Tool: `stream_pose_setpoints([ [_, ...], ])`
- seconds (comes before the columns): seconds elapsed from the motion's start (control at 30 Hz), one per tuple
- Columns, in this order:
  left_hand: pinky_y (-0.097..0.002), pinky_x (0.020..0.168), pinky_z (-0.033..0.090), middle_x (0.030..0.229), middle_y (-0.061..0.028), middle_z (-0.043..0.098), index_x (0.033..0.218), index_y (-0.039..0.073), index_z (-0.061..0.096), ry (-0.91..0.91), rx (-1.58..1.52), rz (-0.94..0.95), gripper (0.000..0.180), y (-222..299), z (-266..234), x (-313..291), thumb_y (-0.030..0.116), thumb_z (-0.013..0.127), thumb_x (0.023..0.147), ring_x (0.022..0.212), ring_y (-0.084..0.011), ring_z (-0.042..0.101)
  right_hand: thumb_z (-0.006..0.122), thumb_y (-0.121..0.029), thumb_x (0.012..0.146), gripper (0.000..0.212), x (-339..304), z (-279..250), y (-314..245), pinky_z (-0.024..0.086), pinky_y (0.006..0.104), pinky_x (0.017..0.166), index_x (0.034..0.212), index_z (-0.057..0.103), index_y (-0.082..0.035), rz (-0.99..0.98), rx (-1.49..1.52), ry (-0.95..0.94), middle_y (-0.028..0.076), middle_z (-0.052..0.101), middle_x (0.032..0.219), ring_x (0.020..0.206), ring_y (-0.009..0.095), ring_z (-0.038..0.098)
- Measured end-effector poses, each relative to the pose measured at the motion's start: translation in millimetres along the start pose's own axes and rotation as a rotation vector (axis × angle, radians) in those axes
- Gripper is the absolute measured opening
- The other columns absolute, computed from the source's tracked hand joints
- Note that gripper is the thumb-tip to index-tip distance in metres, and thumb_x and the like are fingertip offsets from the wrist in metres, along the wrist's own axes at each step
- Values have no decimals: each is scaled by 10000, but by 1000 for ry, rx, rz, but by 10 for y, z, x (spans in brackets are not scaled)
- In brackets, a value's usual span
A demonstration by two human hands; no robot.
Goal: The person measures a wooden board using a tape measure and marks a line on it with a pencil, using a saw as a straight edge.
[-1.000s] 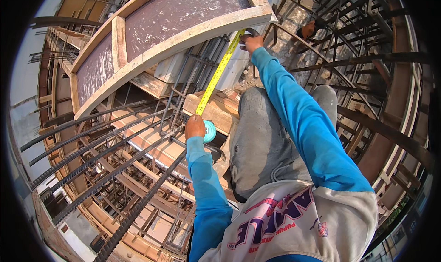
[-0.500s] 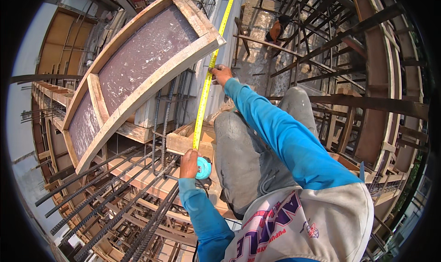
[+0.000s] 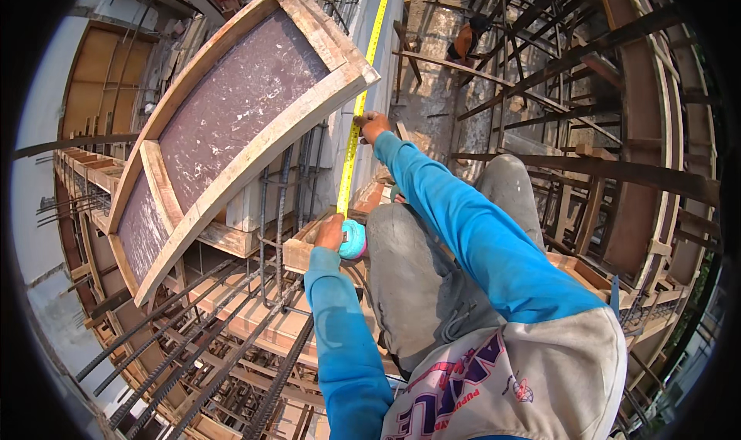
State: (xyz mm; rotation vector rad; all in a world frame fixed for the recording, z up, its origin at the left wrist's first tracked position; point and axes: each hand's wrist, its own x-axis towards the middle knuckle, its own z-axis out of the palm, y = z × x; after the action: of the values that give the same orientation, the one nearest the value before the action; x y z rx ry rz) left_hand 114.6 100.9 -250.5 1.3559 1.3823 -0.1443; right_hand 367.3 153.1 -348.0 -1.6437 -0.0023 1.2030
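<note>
My left hand [image 3: 330,233] is closed at the turquoise case of a tape measure [image 3: 353,240], beside my bent knee. From the case the yellow blade [image 3: 345,179] runs far out ahead along a pale concrete edge. Farther up, my right hand [image 3: 374,126] pinches the blade between its fingers. Just left of the blade stands a curved formwork panel [image 3: 241,93] with a wooden frame and a dark, white-specked face. Its near upper corner lies close to the tape, above my right hand.
Ribbed steel bars [image 3: 189,347] jut out at the lower left, with upright bars [image 3: 282,201] under the panel. A small wooden box form [image 3: 297,253] sits by my left hand. Dark beams [image 3: 617,174] and scaffolding fill the right. Below, another person [image 3: 465,40] is at the top right.
My left hand has moved up and slightly right with the tape case, closer to my right hand. My right hand has barely shifted and still pinches the blade.
</note>
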Motion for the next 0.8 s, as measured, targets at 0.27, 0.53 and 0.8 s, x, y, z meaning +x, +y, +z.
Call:
stream_pose_setpoints([
  [0.27,-399,797,480,966,-227,653,1024,-52,626,-7,24,-369,467,-564,461,727,342,412,891,937,-278,645,658,-351,797,336,491,-32,363,504,390,679,861,695,-23,-132,-287,85,171,676,802,680,272,657],
  [0.53,-438,929,427,1179,-241,581,1074,14,644,-198,528,-346,479,-1066,731,1015,378,393,892,1109,-371,554,645,-340,805,338,541,-245,472,505,402,659,894,684,-17,-14,-320,85,180,667,795,676,283,653],
  [0.8,-405,950,419,1236,-182,576,1145,52,633,-132,414,-582,518,-1076,923,1107,430,433,853,1135,-325,557,644,-307,844,301,850,-350,800,493,328,521,924,668,-18,-111,-449,146,91,637,725,583,169,586],
])
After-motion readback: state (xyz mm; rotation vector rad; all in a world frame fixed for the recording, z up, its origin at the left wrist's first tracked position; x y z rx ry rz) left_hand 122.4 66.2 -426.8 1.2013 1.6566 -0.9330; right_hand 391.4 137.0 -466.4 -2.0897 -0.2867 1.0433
